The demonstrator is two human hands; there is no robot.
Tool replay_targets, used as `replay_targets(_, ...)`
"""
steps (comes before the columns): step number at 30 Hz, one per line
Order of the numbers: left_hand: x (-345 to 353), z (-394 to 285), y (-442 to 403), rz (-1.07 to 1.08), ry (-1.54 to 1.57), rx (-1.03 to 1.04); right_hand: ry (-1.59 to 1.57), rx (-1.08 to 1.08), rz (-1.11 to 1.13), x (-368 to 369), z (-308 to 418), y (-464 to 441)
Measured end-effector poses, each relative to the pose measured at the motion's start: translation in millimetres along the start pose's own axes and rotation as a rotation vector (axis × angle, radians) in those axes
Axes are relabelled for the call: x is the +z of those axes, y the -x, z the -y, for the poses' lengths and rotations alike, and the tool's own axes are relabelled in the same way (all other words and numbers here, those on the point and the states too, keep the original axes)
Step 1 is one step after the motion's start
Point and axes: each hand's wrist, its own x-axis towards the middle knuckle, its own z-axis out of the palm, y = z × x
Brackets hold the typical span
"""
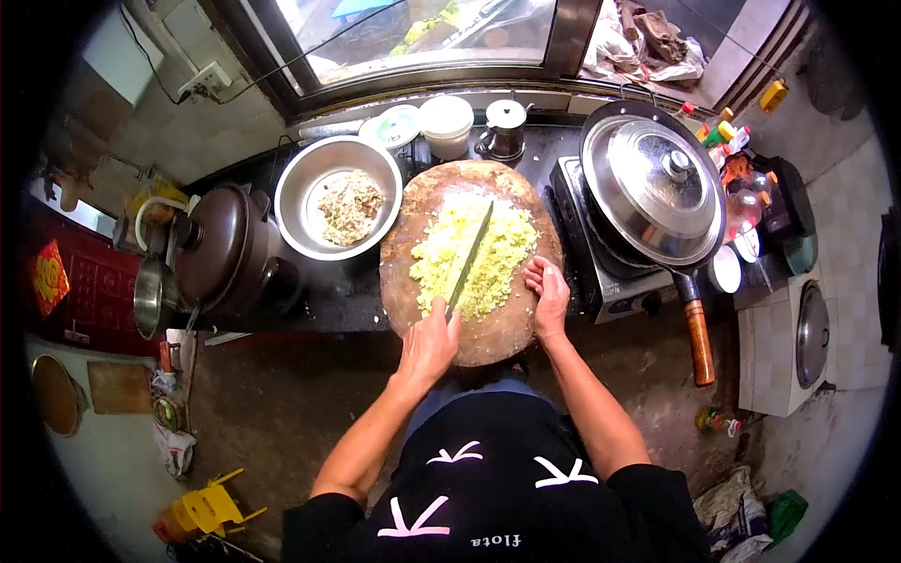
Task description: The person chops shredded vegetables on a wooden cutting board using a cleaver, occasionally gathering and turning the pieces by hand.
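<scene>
A round wooden chopping board [413,202] lies at the counter's front edge, with a heap of chopped yellow-green vegetable [507,242] spread on it. My left hand [430,345] is closed round the handle of a knife [472,255], whose blade points away from me over the middle of the heap. At the board's right edge, my right hand [548,293] rests beside the heap, its fingers curled; whether anything is in them cannot be made out. Left of the board stands a steel bowl [298,192] holding a minced mixture [350,208].
A lidded wok [662,178] sits on the stove [615,293] to the right, its wooden handle [698,342] jutting toward me. A dark lidded pot [218,246] stands far left. Behind the board are a white tub [447,122] and a metal pitcher [506,129]. Bottles [727,136] crowd the right.
</scene>
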Motion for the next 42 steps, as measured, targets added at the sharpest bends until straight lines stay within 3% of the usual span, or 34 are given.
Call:
replay_targets(11, 11.8, 22.2, -9.7, 0.027, -0.014, -0.064, 0.027, 0.030, 0.011, -1.3, -3.2, 5.4)
replay_targets(16, -5.0, -5.1, 0.3, -0.038, 0.083, -0.042, -0.001, 0.035, 0.025, 7.4, -1.7, 4.3)
replay_targets(19, 15.1, -7.6, -9.3, 0.100, -0.013, -0.063, -0.003, 0.046, 0.043, 7.5, -11.6, 2.0)
replay_targets(39, 9.3, -16.9, -10.8, 0.136, 0.003, 0.019, 0.068, 0.031, -0.016, -7.0, -0.2, 0.6)
replay_targets(42, 3.1, -25.4, -5.5, 0.049, 0.057, 0.015, 0.058, 0.038, -0.013, -10.1, -3.4, 1.3)
